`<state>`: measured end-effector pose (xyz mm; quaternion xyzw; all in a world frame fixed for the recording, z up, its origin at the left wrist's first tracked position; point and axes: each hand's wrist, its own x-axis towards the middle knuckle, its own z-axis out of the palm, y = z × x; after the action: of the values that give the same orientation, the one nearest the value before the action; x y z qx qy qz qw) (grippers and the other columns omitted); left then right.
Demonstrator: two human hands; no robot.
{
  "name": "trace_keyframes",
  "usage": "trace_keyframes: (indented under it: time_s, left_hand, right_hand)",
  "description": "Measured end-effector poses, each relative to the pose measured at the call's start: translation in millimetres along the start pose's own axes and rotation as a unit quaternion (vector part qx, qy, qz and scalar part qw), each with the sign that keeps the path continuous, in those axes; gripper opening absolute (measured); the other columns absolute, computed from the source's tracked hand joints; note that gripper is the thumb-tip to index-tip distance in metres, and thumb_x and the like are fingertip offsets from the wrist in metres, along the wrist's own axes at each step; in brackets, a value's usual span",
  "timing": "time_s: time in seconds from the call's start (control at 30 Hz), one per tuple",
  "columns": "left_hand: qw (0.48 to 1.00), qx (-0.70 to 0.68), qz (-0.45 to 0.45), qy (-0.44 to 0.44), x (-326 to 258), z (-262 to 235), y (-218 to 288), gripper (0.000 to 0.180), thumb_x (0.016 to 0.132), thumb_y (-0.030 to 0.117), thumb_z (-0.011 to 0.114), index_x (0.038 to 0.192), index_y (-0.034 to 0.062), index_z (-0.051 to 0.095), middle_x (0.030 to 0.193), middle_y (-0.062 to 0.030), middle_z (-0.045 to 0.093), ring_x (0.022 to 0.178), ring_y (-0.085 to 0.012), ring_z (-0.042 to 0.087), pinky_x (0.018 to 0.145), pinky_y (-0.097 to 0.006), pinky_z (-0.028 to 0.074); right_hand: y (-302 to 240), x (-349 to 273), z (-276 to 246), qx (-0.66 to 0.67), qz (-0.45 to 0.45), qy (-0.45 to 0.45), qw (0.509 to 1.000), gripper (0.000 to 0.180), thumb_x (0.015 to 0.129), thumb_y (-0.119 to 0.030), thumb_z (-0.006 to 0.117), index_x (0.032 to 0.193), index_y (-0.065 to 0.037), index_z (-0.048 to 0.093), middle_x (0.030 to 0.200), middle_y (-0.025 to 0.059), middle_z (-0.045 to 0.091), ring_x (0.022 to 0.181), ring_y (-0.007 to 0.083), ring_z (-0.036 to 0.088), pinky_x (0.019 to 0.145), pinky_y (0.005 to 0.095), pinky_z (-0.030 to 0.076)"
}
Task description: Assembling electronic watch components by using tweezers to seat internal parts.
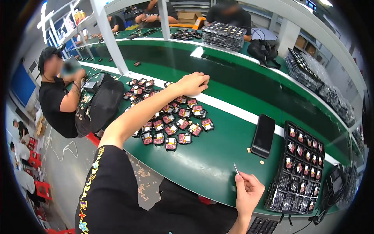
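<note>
My left hand (193,83) reaches out over the white edge strip of the conveyor, beyond a cluster of small black-cased electronic modules (170,129) with reddish faces and yellow strips. Its fingers are curled in, and whatever may be inside them is hidden. My left forearm crosses above the modules and covers some of them. Nearer to me, my right hand (249,191) pinches a thin pair of metal tweezers (236,169), the tip pointing up and away over the green bench. Right of this hand lies a black compartment tray (272,191) with similar modules in many pockets.
A black phone (263,134) rests beside the tray, with small tan scraps near it. The green conveyor belt (163,62) runs behind the white strip. Stacked trays (224,36) stand across it. A co-worker (58,93) sits at the left, near a black bag (105,103).
</note>
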<state>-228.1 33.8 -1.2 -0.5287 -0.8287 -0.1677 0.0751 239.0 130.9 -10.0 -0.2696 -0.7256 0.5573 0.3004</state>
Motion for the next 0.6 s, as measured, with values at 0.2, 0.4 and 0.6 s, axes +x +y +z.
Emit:
trace_keyframes:
  time_s: [0.2, 0.4, 0.6]
  left_hand:
    - [0.998, -0.027, 0.009, -0.053, -41.3, -37.1, 39.2, 0.021, 0.105, 0.027, 0.071, 0.103, 0.0061, 0.069, 0.104, -0.0138, 0.067, 0.101, -0.0363, 0.070, 0.088, -0.049, 0.056]
    - [0.991, -0.101, -0.017, -0.081, -89.0, -66.4, 34.8, 0.021, 0.102, 0.017, 0.077, 0.114, 0.0014, 0.071, 0.116, -0.0148, 0.068, 0.106, -0.0338, 0.069, 0.093, -0.047, 0.056]
    - [0.989, -0.139, -0.054, -0.022, -116.2, -106.3, 39.4, 0.025, 0.095, 0.019, 0.081, 0.114, 0.0030, 0.075, 0.117, -0.0128, 0.075, 0.111, -0.0322, 0.073, 0.084, -0.043, 0.061]
  right_hand:
    - [-2.4, -0.8, -3.4, 0.004, 0.005, -0.002, 1.000, 0.012, 0.093, 0.001, 0.084, 0.105, 0.006, 0.083, 0.074, 0.0004, 0.065, 0.061, 0.0022, 0.049, 0.053, 0.0231, 0.034]
    - [-1.4, -0.8, -3.2, 0.005, -0.017, -0.022, 1.000, 0.013, 0.092, 0.001, 0.084, 0.104, 0.006, 0.083, 0.074, 0.0031, 0.067, 0.061, 0.0039, 0.049, 0.054, 0.0242, 0.035]
    - [-2.2, -2.3, -7.5, -0.016, -0.017, -0.009, 1.000, 0.014, 0.090, 0.002, 0.084, 0.104, 0.005, 0.083, 0.073, 0.0022, 0.065, 0.061, 0.0044, 0.047, 0.055, 0.0250, 0.033]
